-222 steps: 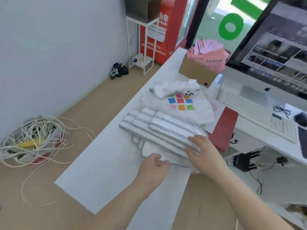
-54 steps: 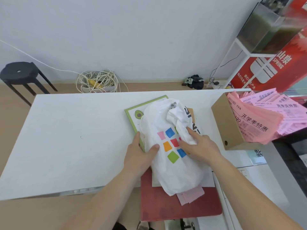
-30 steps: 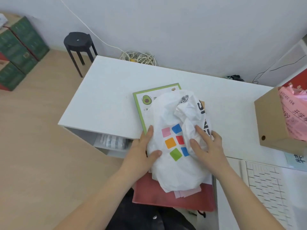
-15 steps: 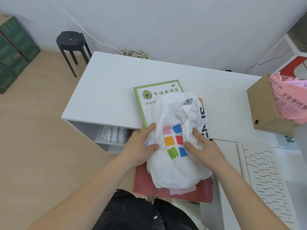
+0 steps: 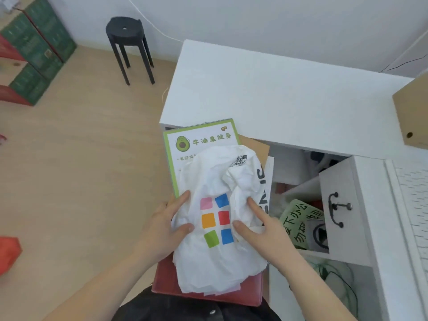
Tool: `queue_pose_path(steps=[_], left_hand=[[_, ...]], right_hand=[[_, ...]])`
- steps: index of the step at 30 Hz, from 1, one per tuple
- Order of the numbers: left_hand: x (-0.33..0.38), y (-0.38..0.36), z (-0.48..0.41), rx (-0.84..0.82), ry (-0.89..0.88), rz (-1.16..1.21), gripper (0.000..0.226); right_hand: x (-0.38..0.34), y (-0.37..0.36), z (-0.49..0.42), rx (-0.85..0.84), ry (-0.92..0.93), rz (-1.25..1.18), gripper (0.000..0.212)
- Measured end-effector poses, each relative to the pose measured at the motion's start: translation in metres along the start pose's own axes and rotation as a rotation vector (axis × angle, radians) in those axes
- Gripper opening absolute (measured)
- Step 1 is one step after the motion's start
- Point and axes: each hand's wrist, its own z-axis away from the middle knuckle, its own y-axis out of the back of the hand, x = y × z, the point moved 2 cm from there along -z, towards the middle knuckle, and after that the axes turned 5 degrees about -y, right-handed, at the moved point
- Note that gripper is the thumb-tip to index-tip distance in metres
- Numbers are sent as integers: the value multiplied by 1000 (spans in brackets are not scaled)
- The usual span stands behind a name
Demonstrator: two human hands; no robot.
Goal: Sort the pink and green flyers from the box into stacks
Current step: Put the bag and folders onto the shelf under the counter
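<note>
My left hand and right hand pinch the crumpled white plastic bag against the red folder beneath; I'd carry it level.

Items on inspection, counted by kind.
Hands: two, left hand and right hand. One white bag bearing six coloured squares; one green-bordered flyer; one red folder; one black stool; one cardboard box; one table.
</note>
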Motion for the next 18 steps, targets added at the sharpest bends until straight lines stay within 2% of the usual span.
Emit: queue_pose_path(steps=[4, 8, 12, 18], left_hand=[[-57, 33, 49, 44, 61, -36, 79], [-86, 36, 77, 35, 88, -68, 80], [-79, 17, 51, -76, 72, -110, 81], [-27, -51, -65, -174, -5, -109, 84]], right_hand=[[-6, -75, 12, -100, -9, 35, 84], [5, -108, 25, -154, -32, -3, 83], [18, -93, 26, -131, -70, -123, 80], [43, -15, -36, -11, -90, -198, 78]])
